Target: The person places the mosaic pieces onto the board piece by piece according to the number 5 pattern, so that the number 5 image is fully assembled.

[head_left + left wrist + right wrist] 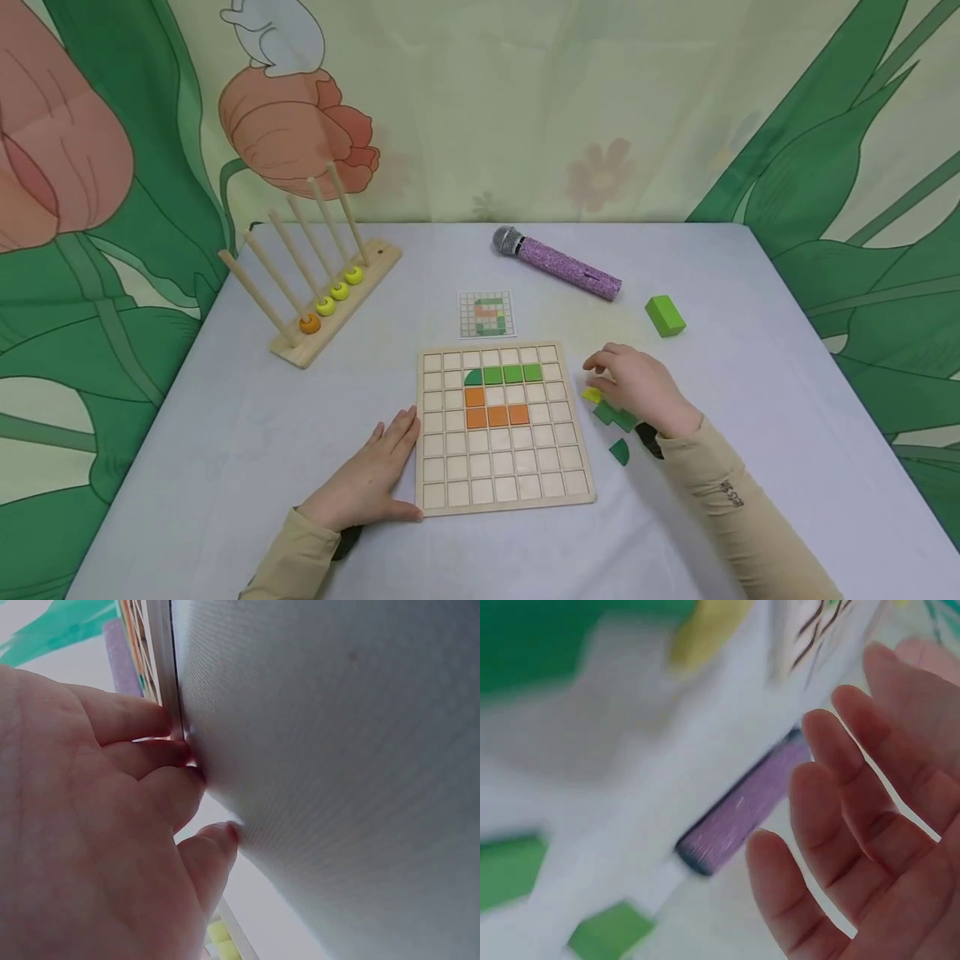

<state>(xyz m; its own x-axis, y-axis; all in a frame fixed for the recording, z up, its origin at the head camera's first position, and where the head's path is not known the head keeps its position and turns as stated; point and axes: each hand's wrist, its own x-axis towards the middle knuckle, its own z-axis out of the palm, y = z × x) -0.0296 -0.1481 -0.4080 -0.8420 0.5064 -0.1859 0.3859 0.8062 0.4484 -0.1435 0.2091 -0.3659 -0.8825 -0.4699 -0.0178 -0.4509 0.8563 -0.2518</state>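
Note:
A wooden grid board [517, 462] lies flat on the table. In its upper rows sit a dark green quarter-round tile [473, 377], three lighter green square tiles [513, 373] and several orange square tiles [497, 416]. My left hand [369, 477] rests against the board's left edge, fingers extended and thumb at the lower corner. Right of the board, my right hand [645, 390] hovers over loose tiles with loosely bent fingers; the right wrist view shows nothing in them. Below that hand lie a yellow tile [592, 394], green tiles [604, 412], partly covered, and a dark green quarter-round tile [619, 452].
A small pattern card [487, 314] lies behind the board. Farther back is a purple glittery microphone [572, 268], with a light green block [665, 316] to its right. At the left stands a wooden peg rack [303, 354] with yellow and orange beads on its pegs.

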